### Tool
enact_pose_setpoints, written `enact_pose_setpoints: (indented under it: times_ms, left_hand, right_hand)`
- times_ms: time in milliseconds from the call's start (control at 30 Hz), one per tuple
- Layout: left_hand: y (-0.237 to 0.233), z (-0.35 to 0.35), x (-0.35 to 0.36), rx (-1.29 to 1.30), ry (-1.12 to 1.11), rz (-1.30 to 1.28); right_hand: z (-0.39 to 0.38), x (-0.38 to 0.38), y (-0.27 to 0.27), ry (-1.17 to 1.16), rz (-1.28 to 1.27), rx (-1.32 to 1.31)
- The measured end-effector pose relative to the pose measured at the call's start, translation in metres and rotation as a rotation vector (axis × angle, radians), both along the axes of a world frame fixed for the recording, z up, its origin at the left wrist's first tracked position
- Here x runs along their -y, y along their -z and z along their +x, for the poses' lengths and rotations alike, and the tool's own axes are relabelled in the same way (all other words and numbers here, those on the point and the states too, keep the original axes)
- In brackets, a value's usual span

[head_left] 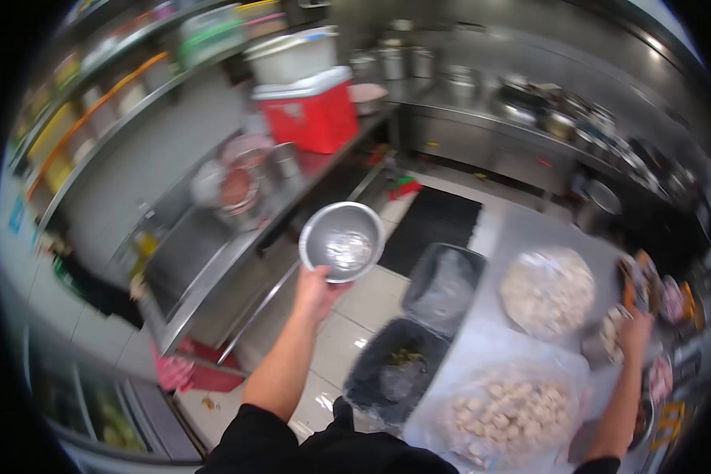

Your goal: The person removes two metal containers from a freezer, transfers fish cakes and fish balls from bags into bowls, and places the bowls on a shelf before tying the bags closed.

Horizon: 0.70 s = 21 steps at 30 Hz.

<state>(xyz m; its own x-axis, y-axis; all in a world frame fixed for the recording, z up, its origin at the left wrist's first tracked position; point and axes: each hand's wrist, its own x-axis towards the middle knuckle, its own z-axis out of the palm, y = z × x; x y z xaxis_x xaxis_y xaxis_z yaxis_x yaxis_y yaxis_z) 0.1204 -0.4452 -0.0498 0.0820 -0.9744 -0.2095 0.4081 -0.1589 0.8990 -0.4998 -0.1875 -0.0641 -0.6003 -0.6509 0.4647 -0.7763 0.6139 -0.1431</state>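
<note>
A shiny round metal bowl (314, 231) is held out in front of me, its rim gripped by my left hand (317, 289). Inside, the bowl shows bright reflections; I make out no contents. Over at the right side of the table, my right hand (635, 330) is beside a metal pot (596, 347) with pale chunks in it. A brown and dark item (640, 280) lies just beyond that hand. Blur hides whether the fingers close on the pot's rim, the item or nothing. Two clear plastic bags of pale round pieces, a nearer bag (513, 415) and a farther bag (547, 291), rest on the table.
Two lined bins, a near bin (371, 371) and a far bin (419, 288), stand against the table (482, 316). A steel sink counter (213, 288) runs along the left, carrying a red cooler (308, 114). Another person's dark sleeve (95, 284) reaches in at far left. A black mat (434, 225) covers some floor.
</note>
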Motion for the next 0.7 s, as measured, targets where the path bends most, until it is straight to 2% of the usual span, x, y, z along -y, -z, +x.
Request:
enact_pose_setpoints:
  times_ms: [33, 100, 133, 233, 300, 333, 433, 467, 500, 533, 567, 600, 633, 667, 700]
  left_hand:
    - [0.001, 0.018, 0.002, -0.009, -0.006, 0.036]
    - [0.002, 0.068, 0.017, 0.009, -0.081, 0.029]
    - [0.002, 0.09, 0.025, 0.016, -0.102, 0.032]
    - [-0.013, 0.193, 0.062, 0.057, -0.357, -0.123]
    - [-0.024, 0.27, 0.087, 0.151, -0.613, -0.243]
    - [-0.024, 0.317, 0.1, 0.243, -0.657, -0.249]
    - [-0.021, 0.44, 0.14, 0.525, -0.812, -0.208]
    - [-0.005, 0.47, 0.157, 0.559, -0.816, -0.189]
    - [0.017, 0.507, 0.175, 0.6, -0.826, -0.173]
    - [0.041, 0.546, 0.185, 0.646, -0.838, -0.143]
    - [0.062, 0.572, 0.191, 0.667, -0.823, 0.004]
    - [0.087, 0.594, 0.199, 0.685, -0.822, 0.143]
    - [0.114, 0.625, 0.205, 0.647, -0.731, 0.363]
    - [0.136, 0.638, 0.208, 0.567, -0.756, 0.484]
    - [0.158, 0.658, 0.208, 0.572, -0.657, 0.594]
  right_hand:
    - [-0.011, -0.001, 0.006, 0.099, 0.003, 0.009]
    - [0.006, 0.001, -0.014, 0.108, 0.058, 0.068]
    - [0.007, 0.001, -0.014, 0.045, 0.058, 0.084]
    - [0.022, 0.02, -0.023, -0.137, 0.001, 0.135]
    - [0.072, 0.042, -0.043, -0.298, -0.085, 0.172]
    - [0.107, 0.057, -0.052, -0.343, -0.127, 0.1]
    - [0.236, 0.104, -0.072, -0.42, -0.11, 0.283]
    - [0.262, 0.121, -0.058, -0.403, -0.057, 0.461]
    - [0.291, 0.135, -0.022, -0.389, -0.002, 0.645]
    - [0.313, 0.145, 0.025, -0.428, 0.023, 0.719]
    - [0.373, 0.164, 0.038, -0.438, 0.165, 0.815]
    - [0.398, 0.171, 0.088, -0.471, 0.253, 0.914]
    - [0.463, 0.19, 0.07, -0.53, 0.614, 0.624]
    - [0.522, 0.208, 0.06, -0.507, 0.807, 0.611]
    - [0.531, 0.203, 0.104, -0.666, 0.868, 0.447]
